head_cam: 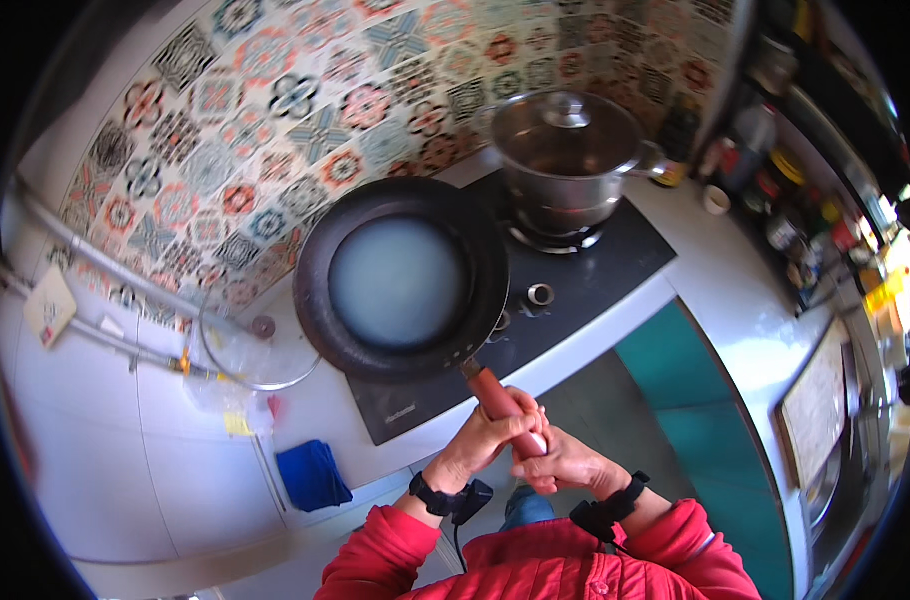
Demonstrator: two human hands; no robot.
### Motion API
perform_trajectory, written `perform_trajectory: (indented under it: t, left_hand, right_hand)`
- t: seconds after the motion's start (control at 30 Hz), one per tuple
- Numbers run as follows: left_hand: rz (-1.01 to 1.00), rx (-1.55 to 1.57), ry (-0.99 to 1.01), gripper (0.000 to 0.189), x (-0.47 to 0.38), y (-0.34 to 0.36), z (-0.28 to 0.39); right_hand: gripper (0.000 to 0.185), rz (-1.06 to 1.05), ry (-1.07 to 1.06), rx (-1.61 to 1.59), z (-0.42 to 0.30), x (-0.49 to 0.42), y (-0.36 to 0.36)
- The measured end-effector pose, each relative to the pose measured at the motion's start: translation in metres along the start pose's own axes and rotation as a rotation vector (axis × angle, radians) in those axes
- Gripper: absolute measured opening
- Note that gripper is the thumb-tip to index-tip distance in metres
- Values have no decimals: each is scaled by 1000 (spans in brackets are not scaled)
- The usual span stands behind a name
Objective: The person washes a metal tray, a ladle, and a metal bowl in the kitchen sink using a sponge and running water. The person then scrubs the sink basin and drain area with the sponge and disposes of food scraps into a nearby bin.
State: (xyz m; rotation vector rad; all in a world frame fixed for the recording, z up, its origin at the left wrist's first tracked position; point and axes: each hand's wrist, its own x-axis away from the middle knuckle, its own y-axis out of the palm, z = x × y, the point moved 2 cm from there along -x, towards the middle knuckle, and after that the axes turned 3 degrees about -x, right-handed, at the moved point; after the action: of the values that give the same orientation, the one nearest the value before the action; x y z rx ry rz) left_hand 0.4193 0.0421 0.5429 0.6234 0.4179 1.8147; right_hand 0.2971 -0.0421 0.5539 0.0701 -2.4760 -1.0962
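Note:
Both of my hands grip the reddish-brown handle [492, 394] of a dark frying pan [316, 300]. My left hand [479, 439] wraps the handle on the side nearer the pan, and my right hand [571, 461] closes around its end, touching the left. Cloudy whitish liquid [396, 281] covers the pan's bottom. The pan is over the left part of a black glass gas hob [575, 292]; whether it rests on a burner or is lifted is hidden beneath it.
A lidded steel pot [564, 187] stands on the right burner. Left of the pan lie a glass lid [256, 345] and a folded blue cloth [312, 474]. Bottles and jars [777, 202] line the right counter, with a cutting board [811, 405] nearer. Patterned tiles [297, 97] cover the wall behind.

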Motion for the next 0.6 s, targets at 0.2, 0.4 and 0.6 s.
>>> perform_trajectory:
  t: [0.2, 0.4, 0.6]
  left_hand:
    - [-330, -107, -201, 42, 7, 87, -38]
    - [-651, -164, -385, 48, 11, 218, -131]
    - [-963, -142, -576, 37, 28, 354, -252]
  right_hand:
    - [28, -4, -282, 94, 37, 121, -13]
    - [45, 137, -487, -131, 119, 276, -18]
    - [38, 494, -737, -109, 227, 423, -16]
